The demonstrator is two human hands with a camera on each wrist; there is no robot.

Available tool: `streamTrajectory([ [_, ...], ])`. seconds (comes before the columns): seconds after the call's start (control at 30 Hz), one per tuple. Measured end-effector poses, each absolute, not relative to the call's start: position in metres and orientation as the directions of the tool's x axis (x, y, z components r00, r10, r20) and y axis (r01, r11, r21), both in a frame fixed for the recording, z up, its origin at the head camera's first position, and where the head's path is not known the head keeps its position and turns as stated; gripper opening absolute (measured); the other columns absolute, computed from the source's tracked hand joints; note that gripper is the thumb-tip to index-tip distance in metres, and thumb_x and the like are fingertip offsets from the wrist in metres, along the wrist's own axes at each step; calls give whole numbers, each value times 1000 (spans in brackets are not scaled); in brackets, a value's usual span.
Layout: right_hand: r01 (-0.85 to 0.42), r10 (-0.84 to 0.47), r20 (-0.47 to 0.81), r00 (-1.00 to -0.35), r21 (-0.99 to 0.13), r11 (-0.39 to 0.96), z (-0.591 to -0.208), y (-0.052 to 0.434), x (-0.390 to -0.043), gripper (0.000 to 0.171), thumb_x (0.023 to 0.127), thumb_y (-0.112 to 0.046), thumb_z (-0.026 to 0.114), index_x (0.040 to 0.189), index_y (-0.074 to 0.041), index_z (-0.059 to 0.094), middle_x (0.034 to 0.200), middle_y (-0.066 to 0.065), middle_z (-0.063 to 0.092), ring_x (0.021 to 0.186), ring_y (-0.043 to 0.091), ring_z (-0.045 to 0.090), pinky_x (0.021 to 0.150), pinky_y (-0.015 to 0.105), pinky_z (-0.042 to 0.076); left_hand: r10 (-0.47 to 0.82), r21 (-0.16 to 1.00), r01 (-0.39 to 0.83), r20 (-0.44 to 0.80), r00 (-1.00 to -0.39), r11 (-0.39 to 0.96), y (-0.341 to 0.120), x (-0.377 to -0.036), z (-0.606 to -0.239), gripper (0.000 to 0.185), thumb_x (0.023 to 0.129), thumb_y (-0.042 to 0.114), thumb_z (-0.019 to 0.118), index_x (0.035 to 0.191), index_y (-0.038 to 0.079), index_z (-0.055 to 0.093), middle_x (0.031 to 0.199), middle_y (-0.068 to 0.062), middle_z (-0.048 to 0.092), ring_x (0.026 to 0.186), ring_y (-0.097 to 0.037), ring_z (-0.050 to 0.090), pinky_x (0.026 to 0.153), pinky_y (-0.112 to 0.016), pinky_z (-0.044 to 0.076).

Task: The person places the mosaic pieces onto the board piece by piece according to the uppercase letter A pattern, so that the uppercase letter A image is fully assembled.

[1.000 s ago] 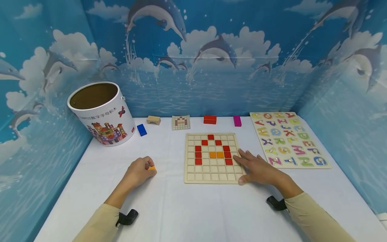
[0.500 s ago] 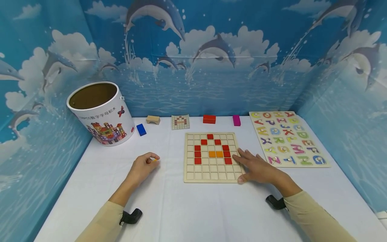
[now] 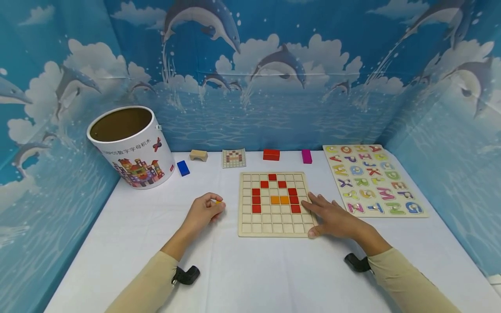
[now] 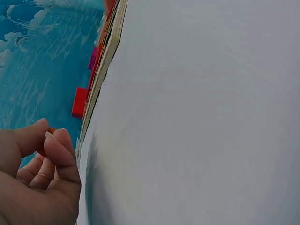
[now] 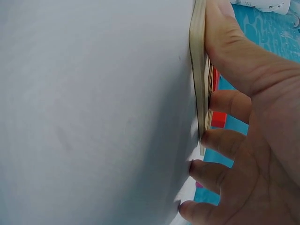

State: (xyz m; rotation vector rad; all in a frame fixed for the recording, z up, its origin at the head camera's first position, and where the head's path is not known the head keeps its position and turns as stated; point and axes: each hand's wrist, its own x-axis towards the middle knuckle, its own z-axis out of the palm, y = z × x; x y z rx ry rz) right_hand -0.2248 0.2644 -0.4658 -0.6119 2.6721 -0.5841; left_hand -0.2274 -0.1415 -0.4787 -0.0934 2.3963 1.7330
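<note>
My left hand (image 3: 203, 211) pinches a small orange tile (image 3: 218, 202) between thumb and fingers, just left of the wooden grid board (image 3: 271, 228). In the left wrist view the fingers cover most of that orange tile (image 4: 51, 130). Red tiles (image 3: 256, 200) form a peaked outline on the board, with two orange tiles (image 3: 279, 200) side by side within it. My right hand (image 3: 336, 217) rests at the board's right edge, fingers spread. The right wrist view has the thumb and some fingertips of my right hand (image 5: 248, 108) touching the board's edge (image 5: 199, 70).
A small pattern card (image 3: 234, 158) lies behind the board. Near it are a tan arch block (image 3: 198, 155), a blue block (image 3: 183, 168), a red block (image 3: 271, 154) and a magenta block (image 3: 307, 156). A white bucket (image 3: 156, 174) stands back left; an alphabet board (image 3: 375, 182) lies right.
My left hand has moved right toward the grid board, carrying the orange tile. My right hand has stayed at the board's edge.
</note>
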Motion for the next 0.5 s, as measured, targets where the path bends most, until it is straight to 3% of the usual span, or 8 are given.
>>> streamTrajectory([
  [0.27,-339,-484,-219,-847,-479,810,-470,266,-223,103,78,-60,78,158,-11,37,168,21,17,152,52,10,116,72,9,173,941,-86,-149,-974,326,-84,-243,-476,27,94,8,72,120,6,65,81,-8,63,68,-19,62,64,-26,52],
  [0.5,-350,-484,-213,-849,-461,816,-467,267,-223,103,78,-60,78,158,-11,37,167,21,19,152,51,12,116,71,10,211,871,50,-63,-975,489,-42,-257,-474,23,89,10,79,110,9,72,91,-3,58,83,-17,54,74,-28,46],
])
